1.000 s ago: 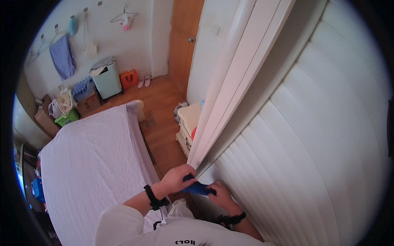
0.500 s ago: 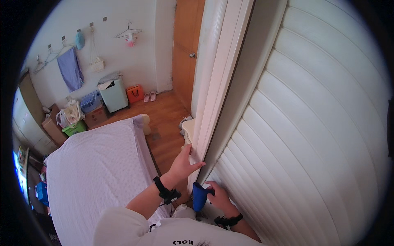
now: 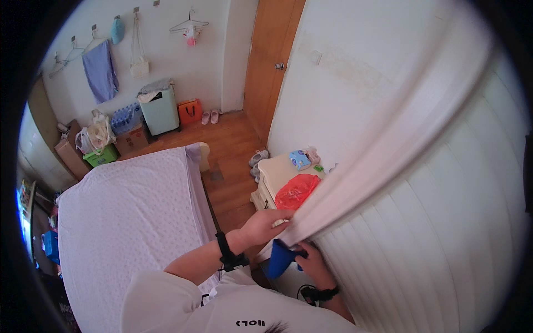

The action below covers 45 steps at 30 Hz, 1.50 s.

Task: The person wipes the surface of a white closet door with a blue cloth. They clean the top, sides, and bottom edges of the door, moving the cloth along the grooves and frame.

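A white louvered door with a pale pinkish edge stands in front of me on the right, its upper part smeared by motion. My left hand is at the lower part of that edge, fingers and thumb bent around it, the fingertips partly hidden. Just right of it, my right hand grips a blue cloth close against the door. The cloth hangs down in a fold below the edge. Both wrists wear black bands.
A cream nightstand bearing a red plastic bag and a blue tissue pack stands beyond the door. To the left is a bed with a pale lilac sheet. Shoes lie beside the nightstand; a suitcase stands by the far wall.
The door edge has swung to the right, uncovering the nightstand and wall behind it. My left hand has moved right with the edge; my right hand and the blue cloth have shifted slightly right.
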Available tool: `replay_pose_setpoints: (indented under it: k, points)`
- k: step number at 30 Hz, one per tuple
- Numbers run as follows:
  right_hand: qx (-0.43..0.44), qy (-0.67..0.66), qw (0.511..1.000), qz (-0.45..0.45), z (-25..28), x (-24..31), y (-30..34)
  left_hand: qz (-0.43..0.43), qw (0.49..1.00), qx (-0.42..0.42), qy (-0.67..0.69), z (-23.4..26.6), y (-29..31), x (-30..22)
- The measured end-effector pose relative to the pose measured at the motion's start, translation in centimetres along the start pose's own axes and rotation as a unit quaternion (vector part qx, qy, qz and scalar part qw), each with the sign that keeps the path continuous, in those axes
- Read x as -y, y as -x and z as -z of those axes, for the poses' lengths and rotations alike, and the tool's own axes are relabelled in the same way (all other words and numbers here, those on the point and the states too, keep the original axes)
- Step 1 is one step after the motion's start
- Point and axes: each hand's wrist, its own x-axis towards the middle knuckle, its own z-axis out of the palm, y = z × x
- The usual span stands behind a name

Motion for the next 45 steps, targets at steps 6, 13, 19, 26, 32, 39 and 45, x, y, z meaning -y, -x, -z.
replay_pose_setpoints:
  k: [6,13,19,26,32,39,45]
  points:
    - [0.006,0.07,0.997,-0.021,1.5,-0.8,0.4,-0.163,0.968,0.181,0.055,5.0,-3.9,6.4]
    - [-0.117,0.1,0.968,-0.199,-1.0,1.8,3.7,-0.151,0.939,0.278,0.133,6.0,-12.1,10.9]
    - [-0.24,0.052,0.965,-0.096,-4.0,5.0,2.9,-0.209,0.887,0.372,0.176,3.9,-16.5,9.6]
    - [-0.247,0.127,0.96,-0.038,-4.8,6.3,1.9,-0.312,0.823,0.44,0.178,0.9,-17.5,6.2]
    - [-0.262,0.152,0.949,-0.092,-6.9,3.3,2.2,-0.351,0.742,0.55,0.153,0.1,-19.3,5.7]
    - [-0.408,0.159,0.883,-0.172,-9.0,8.6,1.0,-0.363,0.65,0.643,0.176,-1.9,-22.7,4.8]
    - [-0.564,0.122,0.757,-0.306,-11.9,10.6,-1.6,-0.414,0.541,0.695,0.229,-3.0,-27.3,6.7]
